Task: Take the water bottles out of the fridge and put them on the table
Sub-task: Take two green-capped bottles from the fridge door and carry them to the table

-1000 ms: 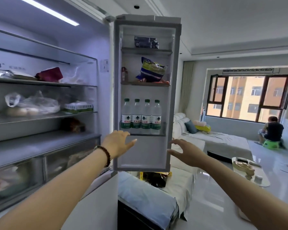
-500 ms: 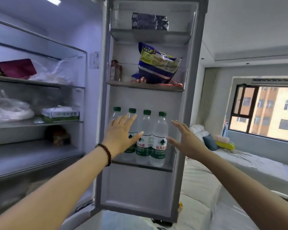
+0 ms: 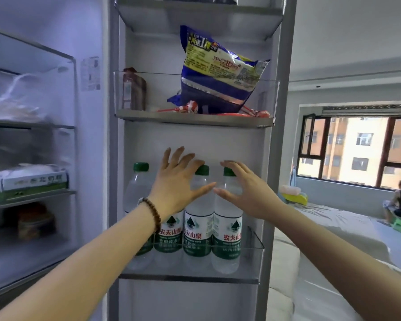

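Left hand (image 3: 176, 184) and right hand (image 3: 243, 193) are both spread wide, gripping nothing, just in front of the bottle tops (contact unclear). All four water bottles (image 3: 198, 230) stand in the fridge's lower door shelf (image 3: 188, 278). None out yet, so the whole task is left. No tabletop in view.
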Available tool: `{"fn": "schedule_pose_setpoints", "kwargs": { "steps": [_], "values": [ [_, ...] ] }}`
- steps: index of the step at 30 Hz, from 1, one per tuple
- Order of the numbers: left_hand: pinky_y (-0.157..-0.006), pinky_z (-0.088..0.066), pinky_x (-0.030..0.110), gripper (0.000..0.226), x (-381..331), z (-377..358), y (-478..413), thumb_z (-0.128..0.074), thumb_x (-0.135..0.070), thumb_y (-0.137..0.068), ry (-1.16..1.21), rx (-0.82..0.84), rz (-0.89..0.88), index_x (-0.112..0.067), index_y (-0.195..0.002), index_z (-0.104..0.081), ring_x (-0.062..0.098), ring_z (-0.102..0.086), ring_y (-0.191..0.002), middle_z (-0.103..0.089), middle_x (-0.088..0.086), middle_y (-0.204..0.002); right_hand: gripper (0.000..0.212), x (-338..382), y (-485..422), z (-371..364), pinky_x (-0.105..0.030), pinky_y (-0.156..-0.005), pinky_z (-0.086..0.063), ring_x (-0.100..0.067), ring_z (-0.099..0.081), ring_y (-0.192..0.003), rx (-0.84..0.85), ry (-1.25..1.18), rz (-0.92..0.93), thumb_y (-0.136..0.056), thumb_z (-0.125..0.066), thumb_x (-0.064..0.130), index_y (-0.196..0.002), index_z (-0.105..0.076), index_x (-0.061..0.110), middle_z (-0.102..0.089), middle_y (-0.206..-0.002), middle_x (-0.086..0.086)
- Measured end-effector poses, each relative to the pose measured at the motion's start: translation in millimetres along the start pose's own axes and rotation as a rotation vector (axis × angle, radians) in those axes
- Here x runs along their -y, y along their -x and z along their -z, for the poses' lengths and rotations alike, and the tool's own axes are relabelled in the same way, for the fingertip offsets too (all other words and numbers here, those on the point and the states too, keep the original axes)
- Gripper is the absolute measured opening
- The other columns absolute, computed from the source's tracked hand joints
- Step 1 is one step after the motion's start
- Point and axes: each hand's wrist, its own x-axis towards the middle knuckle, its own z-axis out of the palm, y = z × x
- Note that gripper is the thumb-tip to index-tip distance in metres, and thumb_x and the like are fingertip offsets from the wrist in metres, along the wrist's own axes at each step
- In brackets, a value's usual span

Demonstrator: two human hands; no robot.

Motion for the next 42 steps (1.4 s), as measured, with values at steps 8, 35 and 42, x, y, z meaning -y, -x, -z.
{"fn": "schedule_pose_setpoints", "kwargs": {
  "steps": [8, 35, 42],
  "values": [
    [-0.096, -0.044, 0.031, 0.060, -1, -4, 6, -0.033, -0.071, -0.079, 0.608, -0.126, -0.067, -0.021, -0.108, -0.050, 0.014, -0.057, -0.102, -0.062, -0.003, -0.104, 0.029, -2, 6, -12, -0.025, -0.094, -0.048, -0.003, -0.060, -0.102, -0.148, -0.564, -0.035, -0.087, -0.062, 0.027, -0.115, -0.055, 0.029, -0.062, -0.112, 0.007],
    [-0.080, -0.050, 0.021, 0.028, -107, 191, 95, -0.059, -0.027, -0.079, 0.899, -0.722, 0.362, -0.008, -0.099, -0.061, 0.009, -0.065, -0.083, -0.068, -0.001, -0.084, 0.020, 74, 32, 72, -0.038, -0.089, -0.050, -0.026, -0.061, -0.092, -0.317, -1.392, 0.484, -0.089, -0.060, 0.026, -0.108, -0.061, 0.023, -0.066, -0.098, -0.011],
    [-0.073, -0.048, 0.011, 0.015, -136, 309, 228, -0.060, -0.007, -0.086, 0.498, -0.740, 0.652, -0.005, -0.100, -0.063, 0.000, -0.064, -0.079, -0.068, 0.001, -0.085, 0.022, 220, 120, 81, -0.011, -0.077, -0.047, 0.000, -0.064, -0.081, 0.103, -1.765, 0.515, -0.083, -0.060, 0.028, -0.103, -0.064, 0.021, -0.070, -0.089, 0.004]
  ]
}}
